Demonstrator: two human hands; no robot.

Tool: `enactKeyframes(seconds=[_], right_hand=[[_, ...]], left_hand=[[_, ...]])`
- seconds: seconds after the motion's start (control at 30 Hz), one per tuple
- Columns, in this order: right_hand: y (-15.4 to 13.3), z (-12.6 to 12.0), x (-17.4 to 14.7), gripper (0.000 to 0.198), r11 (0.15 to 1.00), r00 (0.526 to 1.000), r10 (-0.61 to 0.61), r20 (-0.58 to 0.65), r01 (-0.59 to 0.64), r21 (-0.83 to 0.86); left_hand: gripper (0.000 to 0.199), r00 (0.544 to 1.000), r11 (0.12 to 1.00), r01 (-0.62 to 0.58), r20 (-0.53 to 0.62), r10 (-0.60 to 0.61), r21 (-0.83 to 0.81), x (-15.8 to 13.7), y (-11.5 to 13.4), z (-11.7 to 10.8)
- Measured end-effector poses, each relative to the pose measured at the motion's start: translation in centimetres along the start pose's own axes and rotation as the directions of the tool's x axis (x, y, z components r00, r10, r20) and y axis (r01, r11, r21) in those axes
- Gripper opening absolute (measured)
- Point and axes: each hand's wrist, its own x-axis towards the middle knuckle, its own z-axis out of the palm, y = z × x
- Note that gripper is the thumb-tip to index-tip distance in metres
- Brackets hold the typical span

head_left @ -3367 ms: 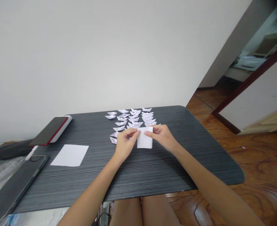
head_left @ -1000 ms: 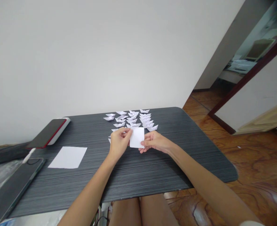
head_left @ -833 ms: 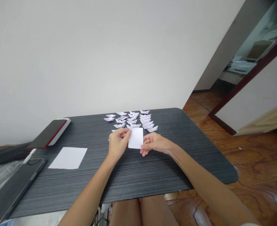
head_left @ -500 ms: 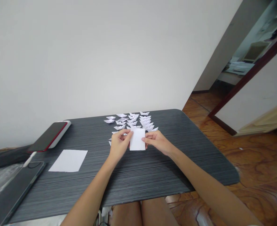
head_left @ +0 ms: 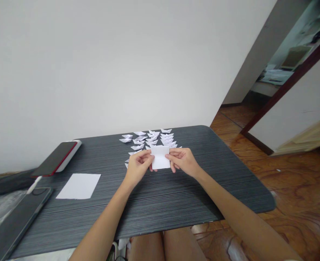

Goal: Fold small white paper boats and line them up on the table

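A small white piece of paper (head_left: 160, 159) with a crease across its upper part is held up over the table. My left hand (head_left: 140, 165) pinches its left edge between thumb and fingers. On the opposite edge my right hand (head_left: 182, 160) grips it the same way, thumb in front and fingers partly behind. Just beyond the hands lie several folded white paper boats (head_left: 151, 139) in loose rows, some of them partly hidden by the paper and my fingers.
A flat white paper sheet (head_left: 78, 186) lies at the left on the dark table (head_left: 198, 203). Farther left are a red-edged device (head_left: 55, 158) on a white one and a dark phone (head_left: 21, 221) with a white cable (head_left: 34, 185). A white wall (head_left: 149, 65) borders the table's far side.
The held paper has gone from taller than wide to wider than tall, with a crease now visible across it. Both hands still grip its sides; the right hand's fingers have shifted.
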Motion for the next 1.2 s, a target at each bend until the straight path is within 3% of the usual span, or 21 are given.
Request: enactKeyframes(seconds=[0.2, 0.37, 0.5, 0.67, 0.8, 0.87, 0.93, 1.07, 1.2], right_hand=[[0.3, -0.8, -0.1, 0.012, 0.988, 0.993, -0.071, 0.095, 0.056, 0.146], [0.6, -1.1, -0.2, 0.009, 0.974, 0.986, -0.080, 0.149, 0.046, 0.220], [0.0, -1.1, -0.3, 0.009, 0.976, 0.967, -0.174, 0.186, 0.144, 0.163], [-0.8, -1.2, -0.4, 0.012, 0.961, 0.945, -0.263, 0.197, 0.273, -0.029], [-0.4, -1.0, -0.2, 0.010, 0.973, 0.963, -0.231, 0.141, 0.233, 0.008], [0.0, -0.7, 0.0, 0.029, 0.979, 0.976, -0.199, 0.092, 0.195, 0.052], [0.4, -0.5, 0.1, 0.040, 0.982, 0.982, -0.183, 0.041, 0.181, 0.056], [0.6, -0.3, 0.1, 0.024, 0.980, 0.983, -0.184, -0.018, 0.183, -0.075], [0.5, -0.3, -0.1, 0.019, 0.954, 0.980, -0.198, 0.001, 0.193, -0.227]], left_hand=[[0.016, 0.982, 0.986, -0.040, 0.176, 0.069, -0.164, -0.2, -0.3, -0.5], [0.010, 0.966, 0.970, -0.091, 0.215, 0.141, -0.227, -0.3, -0.6, -0.9], [0.010, 0.957, 0.966, -0.135, 0.224, 0.185, -0.220, -0.4, -0.3, -1.1], [0.010, 0.974, 0.986, -0.148, 0.162, 0.158, -0.073, -0.4, 0.1, -0.6], [0.023, 0.974, 0.972, -0.215, 0.088, 0.207, 0.092, -0.5, -0.2, -0.1], [0.029, 0.969, 0.950, -0.246, 0.057, 0.240, 0.190, -0.5, -0.4, 0.1], [0.030, 0.965, 0.927, -0.260, 0.091, 0.244, 0.272, -0.5, -0.6, 0.1], [0.019, 0.924, 0.837, -0.375, 0.231, 0.303, 0.399, -0.5, -0.3, 0.1], [0.019, 0.873, 0.753, -0.488, 0.221, 0.436, 0.441, -0.4, 0.0, -0.1]])
